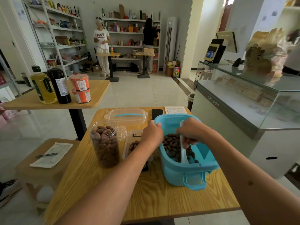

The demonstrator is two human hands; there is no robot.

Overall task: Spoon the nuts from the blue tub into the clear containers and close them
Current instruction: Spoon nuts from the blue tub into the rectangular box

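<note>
- The round jar (105,144), full of nuts and lidless, stands at the tub's nine o'clock, within easy reach for capping.
- A low clear box (132,143), partly filled, sits between jar and tub, so each scoop travels little.
- The left hand (151,133) curls its fingers over the blue tub (183,172) rim, likely steadying it.
- The right hand (190,132) grips the pale spoon (183,153), bowl down in the nuts (172,142).
- The clear lid (126,116) waits on the desk (162,197) at the tub's eleven o'clock.
</note>
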